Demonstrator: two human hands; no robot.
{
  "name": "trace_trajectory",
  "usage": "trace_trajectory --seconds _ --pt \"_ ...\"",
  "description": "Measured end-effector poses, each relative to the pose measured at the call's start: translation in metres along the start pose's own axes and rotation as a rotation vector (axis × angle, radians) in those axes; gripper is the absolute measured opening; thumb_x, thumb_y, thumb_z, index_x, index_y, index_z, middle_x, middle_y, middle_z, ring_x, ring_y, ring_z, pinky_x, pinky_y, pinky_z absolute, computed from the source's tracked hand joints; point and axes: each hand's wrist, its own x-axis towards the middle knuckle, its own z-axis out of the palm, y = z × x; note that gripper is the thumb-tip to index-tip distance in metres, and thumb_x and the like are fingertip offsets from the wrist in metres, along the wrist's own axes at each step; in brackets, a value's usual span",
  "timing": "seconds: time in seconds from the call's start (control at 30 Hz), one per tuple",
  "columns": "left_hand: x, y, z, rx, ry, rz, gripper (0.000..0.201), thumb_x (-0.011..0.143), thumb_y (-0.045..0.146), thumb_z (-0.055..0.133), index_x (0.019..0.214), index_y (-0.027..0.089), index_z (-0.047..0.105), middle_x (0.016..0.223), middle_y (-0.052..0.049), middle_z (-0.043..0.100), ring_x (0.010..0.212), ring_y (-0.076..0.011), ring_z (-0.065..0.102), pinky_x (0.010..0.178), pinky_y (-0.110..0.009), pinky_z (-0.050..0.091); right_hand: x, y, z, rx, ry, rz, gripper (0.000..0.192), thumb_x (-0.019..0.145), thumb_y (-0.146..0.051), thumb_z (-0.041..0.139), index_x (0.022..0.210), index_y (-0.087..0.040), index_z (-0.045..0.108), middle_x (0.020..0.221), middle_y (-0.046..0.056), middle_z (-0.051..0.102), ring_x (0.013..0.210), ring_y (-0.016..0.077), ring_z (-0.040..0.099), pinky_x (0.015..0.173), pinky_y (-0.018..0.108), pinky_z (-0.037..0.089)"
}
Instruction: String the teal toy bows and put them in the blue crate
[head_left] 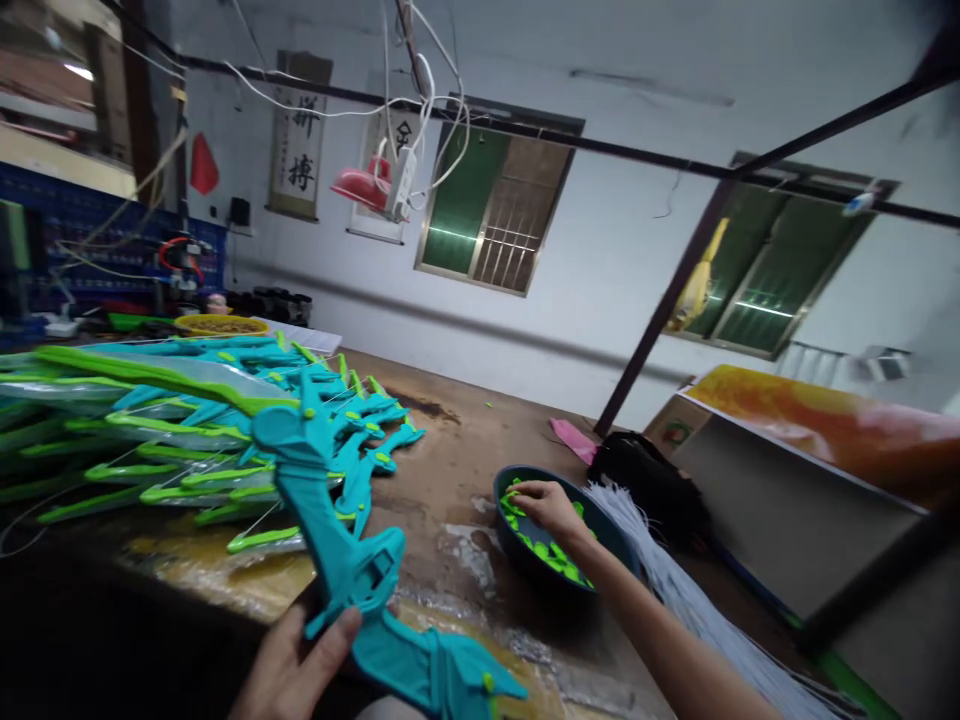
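Teal plastic toy bow [360,570] sits in the left hand [289,665] at 6 o'clock, thumb pressed over the grip, other fingers wrapped underneath. Right hand [547,505] reaches into a dark bowl [611,545] at 4 o'clock on the tabletop [465,450]; fingers curled down onto small green pieces [559,560], can't tell if pinching any. Pile of teal & green bows [187,430] lies at 9 o'clock. White strings [675,580] lie just right of the bowl.

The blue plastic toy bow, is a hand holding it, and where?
Yes. The left hand holds the teal-blue plastic toy bow at its middle handle, thumb on top. The right hand holds nothing clearly; it reaches into the dark bowl of green pieces.
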Motion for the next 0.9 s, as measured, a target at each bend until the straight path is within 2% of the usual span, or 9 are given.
trace_trajectory --seconds 0.07,0.17,0.23,0.3,0.4,0.53,0.67,0.77,0.9 --pt "-0.004 -0.001 0.016 -0.071 -0.070 0.002 0.060 0.070 0.052 0.084 0.117 0.017 0.072 0.108 -0.013 0.079 0.115 -0.0385 0.067 0.096 -0.043 0.056 -0.020 -0.046 0.009 0.131 -0.026 -0.144 0.020 0.095 -0.022 0.055 0.105 -0.012 0.070 0.079 0.001 0.065 0.060 0.0127 0.059 0.057 0.025 0.049" --pt "-0.009 -0.002 0.036 -0.151 -0.194 -0.019 0.056 0.075 0.049 0.082 0.118 0.016 0.071 0.108 -0.013 0.079 0.105 -0.0347 0.071 0.090 -0.040 0.057 -0.067 -0.110 0.027 0.284 -0.066 -0.383 0.030 0.090 -0.020 0.051 0.113 -0.019 0.071 0.104 0.005 0.065 0.083 0.0159 0.064 0.070 0.026 0.052" --pt "-0.013 -0.001 0.040 -0.191 -0.244 -0.054 0.059 0.076 0.048 0.082 0.123 0.016 0.068 0.107 -0.013 0.078 0.101 -0.0332 0.072 0.088 -0.041 0.056 -0.100 -0.142 0.038 0.368 -0.065 -0.633 0.036 0.092 -0.016 0.048 0.122 -0.022 0.068 0.107 0.007 0.062 0.093 0.0177 0.063 0.079 0.028 0.053" --pt "-0.016 0.001 0.037 -0.204 -0.264 -0.063 0.063 0.077 0.048 0.081 0.130 0.016 0.065 0.108 -0.014 0.077 0.102 -0.0332 0.071 0.090 -0.042 0.055 -0.123 -0.160 0.047 0.332 -0.067 -0.849 0.044 0.095 -0.012 0.045 0.136 -0.024 0.059 0.111 0.009 0.059 0.099 0.0193 0.061 0.083 0.031 0.054" --pt "-0.022 0.005 0.030 -0.155 -0.259 -0.009 0.064 0.079 0.047 0.080 0.133 0.017 0.064 0.114 -0.015 0.075 0.108 -0.0344 0.068 0.092 -0.041 0.054 -0.132 -0.169 0.053 0.209 -0.070 -0.950 0.045 0.097 -0.009 0.044 0.137 -0.026 0.056 0.110 0.011 0.060 0.092 0.0191 0.062 0.075 0.029 0.055" --pt "-0.027 0.009 0.024 -0.086 -0.245 0.062 0.059 0.083 0.044 0.078 0.134 0.018 0.064 0.120 -0.014 0.073 0.113 -0.0334 0.065 0.096 -0.040 0.051 -0.120 -0.167 0.052 0.148 -0.001 -1.017 0.029 0.097 -0.009 0.054 0.119 -0.026 0.064 0.097 0.007 0.068 0.084 0.0196 0.061 0.072 0.030 0.053" --pt "-0.029 0.011 0.025 -0.188 -0.294 0.042 0.054 0.086 0.039 0.076 0.133 0.017 0.063 0.121 -0.014 0.073 0.116 -0.0331 0.064 0.099 -0.042 0.050 -0.116 -0.167 0.044 0.167 0.057 -0.977 0.008 0.094 -0.016 0.067 0.097 -0.022 0.064 0.096 0.005 0.066 0.082 0.0161 0.065 0.071 0.025 0.053" --pt "-0.029 0.013 0.025 -0.230 -0.355 0.026 0.050 0.088 0.035 0.074 0.133 0.018 0.064 0.122 -0.014 0.073 0.116 -0.0319 0.065 0.101 -0.042 0.049 -0.121 -0.168 0.042 0.186 0.101 -0.968 0.012 0.092 -0.017 0.071 0.086 -0.021 0.061 0.090 0.002 0.063 0.076 0.0135 0.065 0.067 0.021 0.052" --pt "-0.028 0.016 0.023 -0.229 -0.384 0.005 0.048 0.089 0.035 0.073 0.134 0.020 0.064 0.125 -0.012 0.071 0.116 -0.0312 0.065 0.099 -0.040 0.050 -0.123 -0.174 0.046 0.257 0.126 -0.974 0.013 0.091 -0.014 0.071 0.088 -0.022 0.061 0.089 0.001 0.064 0.077 0.0127 0.065 0.070 0.021 0.052"
